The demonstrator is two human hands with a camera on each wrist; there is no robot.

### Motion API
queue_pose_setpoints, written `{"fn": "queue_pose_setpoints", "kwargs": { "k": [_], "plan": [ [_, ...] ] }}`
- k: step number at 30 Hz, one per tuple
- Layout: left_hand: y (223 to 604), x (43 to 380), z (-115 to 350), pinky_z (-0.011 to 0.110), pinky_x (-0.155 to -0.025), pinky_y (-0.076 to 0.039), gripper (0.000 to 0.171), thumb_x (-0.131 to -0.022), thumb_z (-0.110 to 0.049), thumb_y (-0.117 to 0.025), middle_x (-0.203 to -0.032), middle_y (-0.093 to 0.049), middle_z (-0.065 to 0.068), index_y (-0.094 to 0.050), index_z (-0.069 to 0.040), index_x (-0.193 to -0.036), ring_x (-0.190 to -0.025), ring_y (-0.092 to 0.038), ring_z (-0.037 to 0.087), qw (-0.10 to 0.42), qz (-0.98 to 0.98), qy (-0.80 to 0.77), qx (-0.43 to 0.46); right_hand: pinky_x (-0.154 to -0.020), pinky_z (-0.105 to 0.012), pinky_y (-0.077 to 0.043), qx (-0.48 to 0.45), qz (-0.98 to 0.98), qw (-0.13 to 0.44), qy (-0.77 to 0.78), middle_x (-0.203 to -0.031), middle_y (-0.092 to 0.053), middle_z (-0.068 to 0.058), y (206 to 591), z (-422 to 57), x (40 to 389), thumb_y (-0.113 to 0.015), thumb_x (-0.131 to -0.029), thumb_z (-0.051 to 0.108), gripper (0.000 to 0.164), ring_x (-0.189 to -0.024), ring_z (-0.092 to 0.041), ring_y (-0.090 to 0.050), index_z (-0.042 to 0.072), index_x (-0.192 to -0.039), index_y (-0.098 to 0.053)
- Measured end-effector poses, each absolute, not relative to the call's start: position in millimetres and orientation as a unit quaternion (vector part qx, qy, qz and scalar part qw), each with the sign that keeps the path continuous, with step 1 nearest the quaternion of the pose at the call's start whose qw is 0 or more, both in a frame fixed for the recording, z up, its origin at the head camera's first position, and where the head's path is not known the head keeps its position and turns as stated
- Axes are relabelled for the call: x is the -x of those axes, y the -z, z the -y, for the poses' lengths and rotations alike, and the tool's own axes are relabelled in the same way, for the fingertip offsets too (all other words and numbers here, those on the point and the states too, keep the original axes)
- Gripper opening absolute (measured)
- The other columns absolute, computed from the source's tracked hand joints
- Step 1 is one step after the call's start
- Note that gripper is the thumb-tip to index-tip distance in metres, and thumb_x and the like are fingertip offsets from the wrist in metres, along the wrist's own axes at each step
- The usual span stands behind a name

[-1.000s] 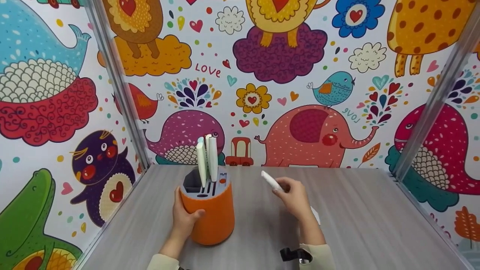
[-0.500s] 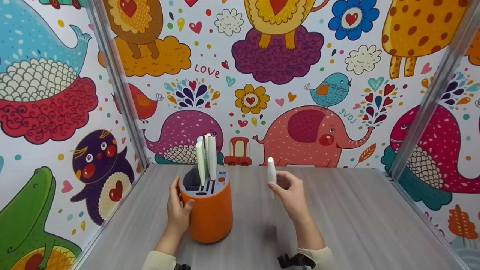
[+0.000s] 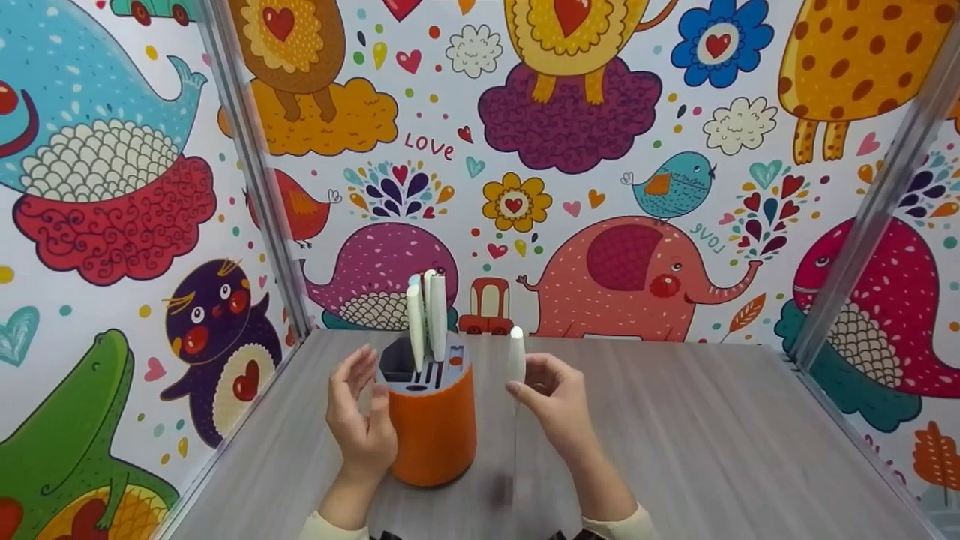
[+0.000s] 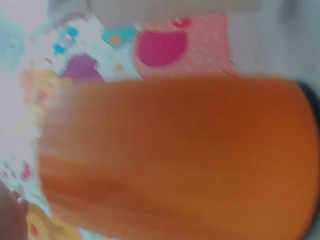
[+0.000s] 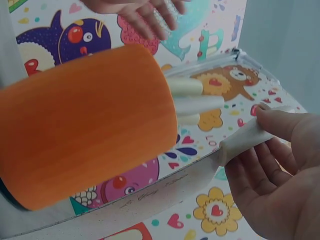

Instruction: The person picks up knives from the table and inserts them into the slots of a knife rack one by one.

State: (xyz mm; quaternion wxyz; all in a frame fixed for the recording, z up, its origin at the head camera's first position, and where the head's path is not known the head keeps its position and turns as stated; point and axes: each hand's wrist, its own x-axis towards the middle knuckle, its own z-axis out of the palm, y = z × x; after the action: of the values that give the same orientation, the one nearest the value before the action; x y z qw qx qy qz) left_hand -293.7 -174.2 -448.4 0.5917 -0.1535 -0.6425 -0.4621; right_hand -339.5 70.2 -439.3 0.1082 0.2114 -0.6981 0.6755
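In the head view, an orange knife block (image 3: 435, 439) with a grey top stands upright on the table, several white-handled knives (image 3: 417, 326) in its slots. My left hand (image 3: 361, 420) is beside its left side, fingers extended; the right wrist view shows a gap between that hand (image 5: 150, 15) and the block (image 5: 90, 125). To the right of the block, my right hand (image 3: 559, 397) pinches a knife (image 3: 516, 356) by its white handle between thumb and fingers. Its blade (image 5: 162, 195) points down, with dark lettering along it. The left wrist view is blurred and mostly filled by the block (image 4: 175, 150).
Grey wood-grain tabletop (image 3: 697, 442) lies under everything. Walls (image 3: 600, 172) printed with cartoon animals enclose the back and sides, with metal corner posts (image 3: 259, 161) at left and right. The block's top also has a large dark compartment (image 3: 397, 356) and narrow slots.
My left hand has come off the block and opened out beside it. My right hand has turned the knife from slanted to upright, blade down, and brought it left toward the block.
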Motion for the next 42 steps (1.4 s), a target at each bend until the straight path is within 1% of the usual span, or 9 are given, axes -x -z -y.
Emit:
{"fn": "queue_pose_setpoints", "kwargs": {
  "k": [4,7,13,18,23,28,32,37,42],
  "plan": [
    [443.4,282.5,161.5,0.024,-0.099,-0.052,0.043,-0.086,0.010,-0.060,-0.120,-0.061,0.026,-0.048,0.014,-0.127,-0.114,-0.063,0.021,0.545,0.625,0.517,0.213,-0.079,-0.033,-0.061,-0.234,0.696,0.103,-0.671,-0.104,-0.072,-0.015,437.1,-62.5,330.3,-0.081,-0.083,0.023,0.032,-0.086,-0.025,-0.069,0.009,-0.109,-0.069],
    [439.2,272.0,151.6,0.028,-0.096,-0.054,0.050,-0.084,0.012,-0.066,-0.121,-0.062,0.022,-0.047,0.008,-0.131,-0.114,-0.064,0.022,0.490,0.631,0.554,0.235,-0.079,-0.033,-0.061,-0.251,0.694,0.097,-0.668,-0.103,-0.072,-0.015,436.3,-55.9,323.7,-0.080,-0.083,0.021,0.031,-0.086,-0.024,-0.069,0.009,-0.109,-0.069],
    [436.0,256.8,135.3,0.029,-0.098,-0.054,0.051,-0.090,0.001,-0.067,-0.129,-0.062,0.005,-0.049,-0.012,-0.137,-0.118,-0.062,0.021,0.379,0.689,0.586,0.197,-0.085,-0.030,-0.060,-0.271,0.696,0.071,-0.660,-0.106,-0.073,-0.007,433.5,-41.6,309.2,-0.079,-0.085,0.025,0.032,-0.091,-0.021,-0.072,0.011,-0.111,-0.068],
    [437.2,256.8,127.5,0.030,-0.097,-0.054,0.047,-0.093,-0.006,-0.066,-0.131,-0.062,0.003,-0.051,-0.013,-0.137,-0.120,-0.061,0.018,0.333,0.709,0.595,0.180,-0.085,-0.029,-0.059,-0.289,0.702,0.071,-0.647,-0.106,-0.073,-0.004,433.9,-33.9,302.9,-0.079,-0.084,0.028,0.032,-0.092,-0.019,-0.073,0.013,-0.110,-0.069],
    [441.8,261.5,125.1,0.032,-0.094,-0.056,0.041,-0.093,-0.008,-0.066,-0.130,-0.062,0.006,-0.056,-0.013,-0.133,-0.119,-0.062,0.017,0.317,0.707,0.605,0.183,-0.084,-0.028,-0.059,-0.312,0.713,0.094,-0.620,-0.104,-0.072,-0.001,437.3,-29.4,302.2,-0.078,-0.085,0.030,0.027,-0.090,-0.015,-0.072,0.018,-0.108,-0.070],
    [444.5,264.5,122.2,0.029,-0.091,-0.057,0.037,-0.092,-0.013,-0.069,-0.124,-0.063,0.012,-0.060,-0.006,-0.127,-0.110,-0.064,0.019,0.307,0.713,0.606,0.171,-0.082,-0.026,-0.059,-0.314,0.732,0.107,-0.595,-0.102,-0.072,0.002,439.8,-27.2,301.7,-0.076,-0.087,0.032,0.024,-0.089,-0.011,-0.072,0.021,-0.107,-0.071],
    [445.3,265.1,119.7,0.027,-0.088,-0.058,0.035,-0.090,-0.017,-0.073,-0.118,-0.065,0.006,-0.063,-0.008,-0.122,-0.102,-0.065,0.017,0.303,0.717,0.609,0.155,-0.082,-0.025,-0.059,-0.318,0.734,0.113,-0.589,-0.102,-0.072,0.003,440.8,-26.2,301.3,-0.077,-0.086,0.029,0.023,-0.089,-0.010,-0.072,0.022,-0.107,-0.072],
    [446.1,266.3,117.1,0.027,-0.080,-0.060,0.030,-0.088,-0.018,-0.075,-0.109,-0.066,0.004,-0.065,-0.014,-0.116,-0.094,-0.068,0.015,0.330,0.718,0.595,0.147,-0.080,-0.026,-0.060,-0.334,0.728,0.136,-0.583,-0.100,-0.073,0.002,442.5,-25.1,302.4,-0.078,-0.086,0.024,0.022,-0.088,-0.010,-0.072,0.020,-0.107,-0.072],
    [446.2,264.4,115.7,0.026,-0.079,-0.060,0.030,-0.089,-0.017,-0.074,-0.104,-0.066,0.001,-0.067,-0.006,-0.115,-0.092,-0.068,0.013,0.356,0.729,0.568,0.138,-0.079,-0.026,-0.060,-0.337,0.723,0.145,-0.586,-0.099,-0.073,0.002,444.8,-24.0,303.7,-0.078,-0.086,0.026,0.023,-0.086,-0.010,-0.073,0.019,-0.107,-0.073]
  ]
}}
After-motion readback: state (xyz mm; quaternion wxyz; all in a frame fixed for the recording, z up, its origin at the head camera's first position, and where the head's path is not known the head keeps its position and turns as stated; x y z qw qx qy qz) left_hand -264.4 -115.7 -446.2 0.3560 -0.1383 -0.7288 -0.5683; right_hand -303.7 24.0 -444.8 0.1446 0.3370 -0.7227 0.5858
